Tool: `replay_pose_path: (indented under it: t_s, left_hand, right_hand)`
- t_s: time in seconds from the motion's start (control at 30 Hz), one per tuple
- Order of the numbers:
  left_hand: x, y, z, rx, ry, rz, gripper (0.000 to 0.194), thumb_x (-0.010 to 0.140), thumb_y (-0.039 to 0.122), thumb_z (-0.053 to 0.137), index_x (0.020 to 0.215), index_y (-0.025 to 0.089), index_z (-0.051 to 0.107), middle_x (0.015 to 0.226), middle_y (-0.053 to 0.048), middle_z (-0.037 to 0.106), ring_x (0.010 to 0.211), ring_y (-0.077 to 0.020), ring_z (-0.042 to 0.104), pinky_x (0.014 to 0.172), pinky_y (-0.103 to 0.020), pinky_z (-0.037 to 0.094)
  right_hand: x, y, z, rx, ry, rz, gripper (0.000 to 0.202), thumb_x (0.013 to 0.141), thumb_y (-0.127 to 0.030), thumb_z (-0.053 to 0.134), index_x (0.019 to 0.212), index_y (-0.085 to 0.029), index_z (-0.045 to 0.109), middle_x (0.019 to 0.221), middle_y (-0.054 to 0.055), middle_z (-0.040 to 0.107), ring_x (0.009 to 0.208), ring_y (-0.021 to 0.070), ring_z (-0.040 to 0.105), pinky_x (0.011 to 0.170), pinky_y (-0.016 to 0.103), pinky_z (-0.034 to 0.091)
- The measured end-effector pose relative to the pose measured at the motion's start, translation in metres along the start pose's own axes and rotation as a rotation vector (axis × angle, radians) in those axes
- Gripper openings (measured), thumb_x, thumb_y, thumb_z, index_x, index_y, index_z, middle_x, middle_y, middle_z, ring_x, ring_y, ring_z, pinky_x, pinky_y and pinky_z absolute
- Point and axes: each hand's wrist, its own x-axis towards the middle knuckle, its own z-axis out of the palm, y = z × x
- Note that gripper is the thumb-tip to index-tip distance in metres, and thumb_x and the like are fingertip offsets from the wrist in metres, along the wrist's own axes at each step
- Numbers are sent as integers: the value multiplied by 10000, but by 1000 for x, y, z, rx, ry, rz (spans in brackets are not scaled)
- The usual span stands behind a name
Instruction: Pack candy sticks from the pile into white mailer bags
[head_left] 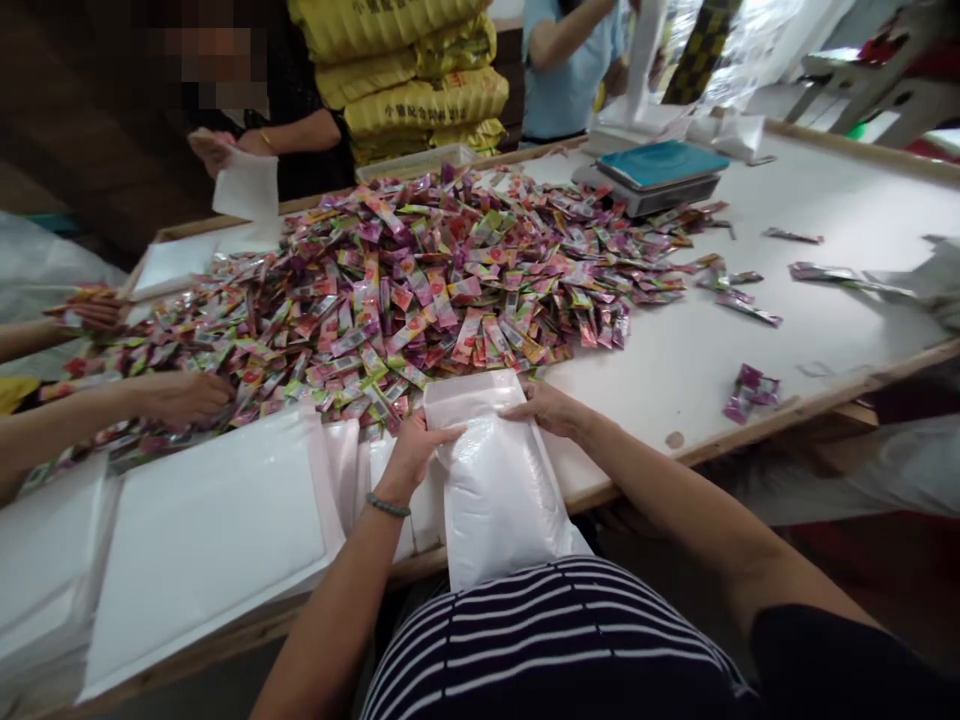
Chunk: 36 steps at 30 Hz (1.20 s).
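Note:
Between my hands is a white bubble mailer (502, 490), bulging in its lower part, with its flap end toward the pile. My left hand (416, 450) grips its left edge near the top, thumb lying across the front. On the opposite edge, my right hand (547, 408) pinches the mailer just below the flap. The mailer's bottom end leans against my striped shirt. Just beyond it spreads a big heap of small colourful sachets (450, 280). What fills the mailer is hidden.
Flat white mailers (217, 530) lie stacked at the left. A co-worker's hand (184, 398) reaches into the heap. Another person holds a white pouch (247, 185) across the table. A blue-topped scale (660, 170) stands at the back right; loose purple sachets (750, 390) lie near the right edge.

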Motion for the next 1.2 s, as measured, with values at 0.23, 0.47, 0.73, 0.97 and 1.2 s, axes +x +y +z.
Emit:
replay_pose_path:
  t_s: [0.23,0.47,0.73,0.97,1.2]
  left_hand:
    - [-4,-19,-14,400,111,234,85,598,190,770,659,205,713,772,-49,718,854,-232,632,889,-384,473]
    - [-31,-9,-32,1038,-199,766,290,883,116,493,1037,222,714,1130,-91,713,1066,-229,625,934,-417,518]
    - [-62,-22,-43,1410,-333,624,562,851,25,376,1367,196,519,1501,-141,424,1352,-295,432,1016,-464,470]
    - [-66,-6,-30,798,92,-73,317,842,455,553,881,182,709,817,-100,734,712,-245,681,659,-349,544]
    - [-28,-1,5,98,78,-461,481,447,535,855,584,173,571,504,41,563,473,-123,528,476,-231,426]
  right_hand:
    - [-13,27,-8,-688,101,-545,115,717,-196,640,757,-197,748,819,69,735,804,203,655,777,362,509]
    - [-54,36,-18,-1153,112,-734,302,898,-141,469,999,-227,739,1031,79,743,985,204,675,834,378,514]
    - [-82,45,-18,-1456,-113,-584,427,925,-115,447,1329,-190,564,1380,103,562,1280,268,504,946,435,457]
    - [-70,20,-13,-1162,83,-533,434,974,-289,392,1381,-211,521,1381,105,561,1315,244,473,1073,466,364]
    - [-44,23,24,-949,-256,-303,597,1014,-479,197,1511,-170,311,1577,113,266,1467,216,202,1182,434,176]
